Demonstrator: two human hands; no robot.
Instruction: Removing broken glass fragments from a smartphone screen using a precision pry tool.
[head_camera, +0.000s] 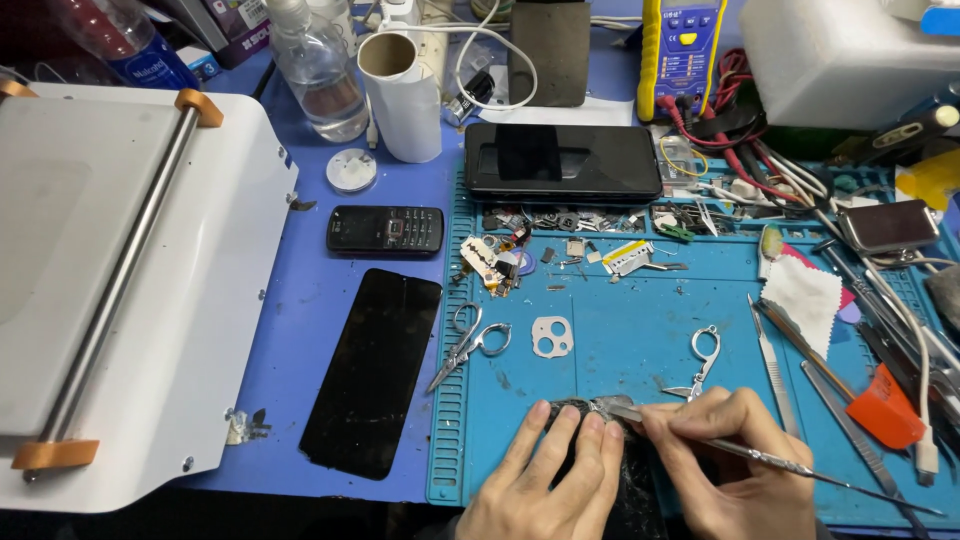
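My left hand (555, 478) lies flat with fingers together on a dark phone (640, 490) at the front edge of the blue work mat (620, 340). My right hand (735, 450) grips a thin metal tool (800, 465) like a pen, its tip touching the phone's upper edge near my left fingertips. Most of the phone is hidden under both hands.
Small scissors (470, 345), a camera-frame plate (551, 337) and a second pair of scissors (700, 360) lie on the mat. A black screen panel (375, 370), a keypad phone (385, 229), a white machine (120, 270), a black smartphone (560, 160), tweezers (775, 370) and cables (900, 300) surround it.
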